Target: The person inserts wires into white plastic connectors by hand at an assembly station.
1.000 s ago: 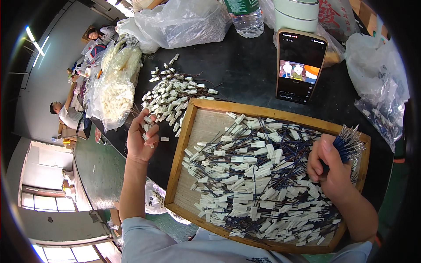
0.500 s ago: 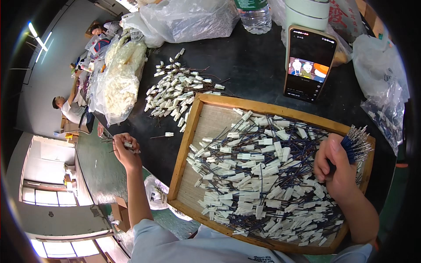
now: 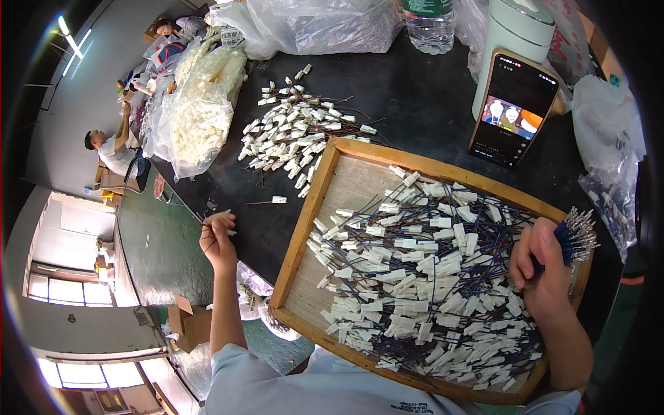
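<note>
My right hand [image 3: 543,266] is closed around a bundle of blue wires [image 3: 575,235] with bare metal terminals fanning out past the thumb. It rests over the right side of a wooden-framed tray [image 3: 315,200]. Inside the tray lie many white plastic connectors [image 3: 394,277] on blue and brown wires. Off the table's left edge, my left hand [image 3: 220,238] is raised with its fingers curled, thin dark wires poking out of it; their ends are hidden by the fingers. Beyond it a heap of white connectors with brown wires [image 3: 297,131] covers part of the black table, one connector [image 3: 279,200] lying apart.
A phone [image 3: 515,107] playing a cartoon leans on a pale green flask [image 3: 515,34]. A water bottle [image 3: 429,28] and plastic bags [image 3: 318,28] stand at the back; a bag of pale parts [image 3: 200,124] is far left. Another person [image 3: 114,149] sits beyond.
My left hand has turned, and the white connectors that showed in its fingers are out of sight. My right hand still grips the blue wires. The whole view has shifted slightly.
</note>
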Demonstrator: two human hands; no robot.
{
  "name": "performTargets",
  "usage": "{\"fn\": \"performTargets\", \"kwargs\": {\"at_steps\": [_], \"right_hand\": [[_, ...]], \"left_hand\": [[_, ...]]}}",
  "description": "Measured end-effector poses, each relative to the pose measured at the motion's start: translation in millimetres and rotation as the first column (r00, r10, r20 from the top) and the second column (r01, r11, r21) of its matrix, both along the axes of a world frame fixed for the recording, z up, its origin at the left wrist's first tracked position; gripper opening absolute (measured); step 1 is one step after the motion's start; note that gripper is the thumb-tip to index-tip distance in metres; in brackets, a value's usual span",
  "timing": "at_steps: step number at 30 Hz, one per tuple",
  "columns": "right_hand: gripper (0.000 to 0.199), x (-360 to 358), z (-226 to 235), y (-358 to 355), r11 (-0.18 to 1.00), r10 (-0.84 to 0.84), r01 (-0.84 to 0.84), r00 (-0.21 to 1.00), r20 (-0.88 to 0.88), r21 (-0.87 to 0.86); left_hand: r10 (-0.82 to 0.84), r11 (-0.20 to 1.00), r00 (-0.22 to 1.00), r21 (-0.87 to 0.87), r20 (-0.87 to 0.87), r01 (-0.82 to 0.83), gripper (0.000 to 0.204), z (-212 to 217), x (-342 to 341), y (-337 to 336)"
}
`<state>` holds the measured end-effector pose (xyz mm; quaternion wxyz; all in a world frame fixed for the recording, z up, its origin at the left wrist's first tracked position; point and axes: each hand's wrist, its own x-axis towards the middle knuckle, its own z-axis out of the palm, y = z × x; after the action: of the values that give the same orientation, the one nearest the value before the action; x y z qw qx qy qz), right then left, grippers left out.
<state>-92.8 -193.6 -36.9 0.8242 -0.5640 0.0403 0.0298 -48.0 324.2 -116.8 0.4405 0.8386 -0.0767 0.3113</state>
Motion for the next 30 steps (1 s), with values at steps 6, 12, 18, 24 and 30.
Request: {"fn": "performTargets", "kwargs": {"at_steps": [6,12,18,24,30], "right_hand": [[0.037,1.7,0.1,-1.4,1.000,0.019,-0.019,1.000,0.018,0.000],[0.038,1.7,-0.6,-1.3,1.000,0.006,-0.006,1.000,0.012,0.005],[0.037,0.8,1.6,0.3,1.000,-0.005,0.005,1.000,0.002,-0.004],[0.037,0.7,2.4,-2.3,1.000,0.007,-0.007,1.000,-0.001,0.006],[0.037,1.0,3.7,-2.0,0.999,0.021,-0.021,1.000,-0.007,-0.027]], "left_hand": [[0.131,0.939,0.978,0.297,0.163,-0.175,0.022,11.5,-25.2,-42.2],[-0.036,0.748,0.987,-0.660,-0.157,-0.077,0.023,58.8,-7.5,-78.1],[-0.568,0.446,0.747,-0.892,-0.346,-0.074,0.026,75.7,10.8,-75.9],[-0.621,0.410,0.693,-0.905,-0.366,-0.112,0.025,82.8,30.7,-90.5],[-0.277,0.954,0.648,-0.286,-0.710,0.095,0.020,92.7,49.3,-115.2]]}}
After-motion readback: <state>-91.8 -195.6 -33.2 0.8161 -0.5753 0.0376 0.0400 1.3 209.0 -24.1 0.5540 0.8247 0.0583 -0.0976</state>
